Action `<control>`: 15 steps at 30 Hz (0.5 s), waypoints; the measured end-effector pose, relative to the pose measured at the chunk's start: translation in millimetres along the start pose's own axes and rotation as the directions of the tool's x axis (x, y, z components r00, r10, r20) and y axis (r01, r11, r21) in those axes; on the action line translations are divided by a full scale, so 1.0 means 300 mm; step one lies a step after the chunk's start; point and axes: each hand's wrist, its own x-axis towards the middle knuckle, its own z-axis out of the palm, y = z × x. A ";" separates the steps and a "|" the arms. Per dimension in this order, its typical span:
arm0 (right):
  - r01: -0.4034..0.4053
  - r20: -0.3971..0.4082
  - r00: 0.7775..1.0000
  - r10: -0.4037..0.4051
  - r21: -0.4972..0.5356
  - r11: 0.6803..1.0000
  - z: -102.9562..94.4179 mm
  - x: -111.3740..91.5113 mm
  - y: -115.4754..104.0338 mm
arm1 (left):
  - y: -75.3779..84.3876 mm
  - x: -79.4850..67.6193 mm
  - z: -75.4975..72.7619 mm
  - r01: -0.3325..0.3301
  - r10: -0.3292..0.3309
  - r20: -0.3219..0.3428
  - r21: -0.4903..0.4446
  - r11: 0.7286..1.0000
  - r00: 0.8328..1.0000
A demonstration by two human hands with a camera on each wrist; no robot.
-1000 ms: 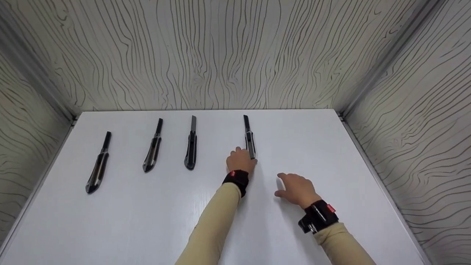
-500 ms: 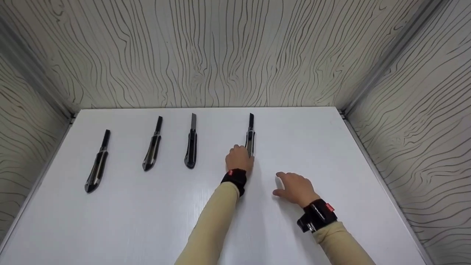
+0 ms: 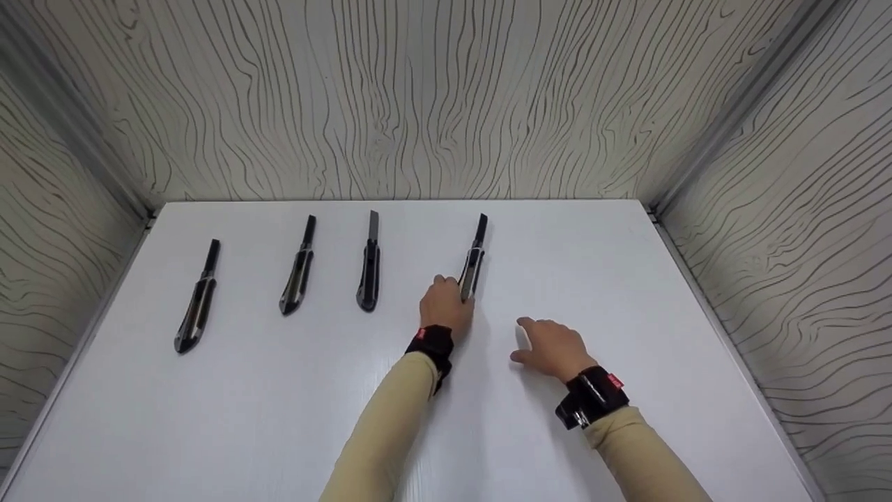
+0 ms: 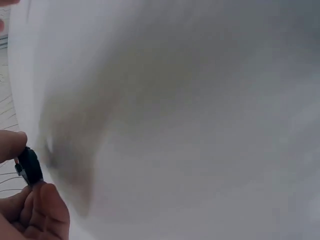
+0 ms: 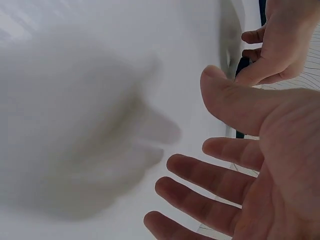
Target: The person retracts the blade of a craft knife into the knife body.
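The left hand (image 3: 446, 308) is pinching the knife (image 3: 472, 266) near its rear, the long axis running forward and slightly right; the right hand (image 3: 555, 348) is hovering rightward, loosely spread, holding nothing.

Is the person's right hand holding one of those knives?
No, the right hand has its fingers spread with nothing between them, while the left hand holds the rightmost knife.
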 end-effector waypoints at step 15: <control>0.010 -0.036 0.999 0.000 0.296 0.955 -0.042 0.129 -0.090 | -0.020 -0.223 -0.103 -0.032 0.019 -0.129 -0.101 0.994 0.992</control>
